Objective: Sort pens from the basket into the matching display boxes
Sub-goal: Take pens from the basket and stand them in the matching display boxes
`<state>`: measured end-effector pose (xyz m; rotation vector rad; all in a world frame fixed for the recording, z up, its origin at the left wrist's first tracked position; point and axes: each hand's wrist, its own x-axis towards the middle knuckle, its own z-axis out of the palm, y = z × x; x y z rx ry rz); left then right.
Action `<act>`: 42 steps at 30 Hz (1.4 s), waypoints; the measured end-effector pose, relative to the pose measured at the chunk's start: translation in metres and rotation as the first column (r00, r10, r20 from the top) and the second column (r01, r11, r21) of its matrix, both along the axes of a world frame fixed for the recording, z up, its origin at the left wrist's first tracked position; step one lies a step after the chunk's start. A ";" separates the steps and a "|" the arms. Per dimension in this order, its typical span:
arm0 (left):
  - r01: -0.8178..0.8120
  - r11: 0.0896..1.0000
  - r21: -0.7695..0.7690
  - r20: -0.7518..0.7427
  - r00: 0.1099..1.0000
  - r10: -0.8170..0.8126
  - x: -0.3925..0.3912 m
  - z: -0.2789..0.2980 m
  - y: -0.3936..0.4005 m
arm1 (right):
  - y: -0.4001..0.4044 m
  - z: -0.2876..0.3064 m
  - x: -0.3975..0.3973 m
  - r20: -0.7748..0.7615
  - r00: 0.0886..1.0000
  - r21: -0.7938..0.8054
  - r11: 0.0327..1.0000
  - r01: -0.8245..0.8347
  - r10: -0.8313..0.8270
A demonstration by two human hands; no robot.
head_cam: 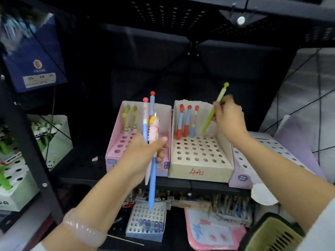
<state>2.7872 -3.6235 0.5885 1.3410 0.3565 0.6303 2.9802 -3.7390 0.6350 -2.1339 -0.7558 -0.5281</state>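
Both grips are clamped: the left hand holds a bunch of pens upright in front of the pink display box, while the right hand pinches a green pen, tilted, its tip low inside the cream display box on the shelf. Red-and-blue pens stand in that box's far row. The basket sits near right, at the frame's edge.
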 end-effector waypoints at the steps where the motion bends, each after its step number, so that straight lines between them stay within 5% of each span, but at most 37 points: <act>1: 0.006 1.000 0.001 -0.003 1.000 -0.006 0.004 -0.001 -0.004 | -0.003 -0.002 0.004 0.012 1.000 -0.060 0.998 0.016 -0.015; 10: 0.010 0.999 -0.042 -0.021 1.000 -0.010 0.017 -0.006 -0.015 | 0.006 -0.018 0.014 -0.016 0.998 -0.525 0.850 0.043 -0.061; 15: 0.021 0.997 -0.080 -0.015 1.000 -0.023 0.016 -0.006 -0.016 | 0.008 -0.009 0.005 -0.027 0.989 -0.619 0.779 0.098 -0.147; 18: 0.038 0.995 -0.091 0.000 0.999 -0.038 0.016 -0.005 -0.019 | 0.005 -0.006 -0.018 -0.107 0.989 -0.409 0.903 -0.134 0.099; 22: 0.061 0.996 -0.066 0.009 0.998 -0.060 0.019 -0.004 -0.023 | 0.005 -0.003 -0.061 -0.533 0.679 -0.007 0.800 -0.600 0.505; 33: 0.134 0.991 0.024 -0.024 0.991 -0.133 0.020 -0.007 -0.024 | 0.003 -0.015 -0.073 -0.779 0.214 0.408 0.735 -0.541 0.590; 37: 0.106 0.994 -0.012 -0.003 0.994 -0.106 0.021 -0.009 -0.025 | 0.005 -0.016 -0.071 -0.716 0.284 0.479 0.744 -0.465 0.638; 42: 0.014 0.997 -0.074 0.013 1.000 -0.013 0.019 -0.013 -0.017 | 0.006 0.009 -0.041 -0.514 0.612 0.645 0.742 -0.186 0.600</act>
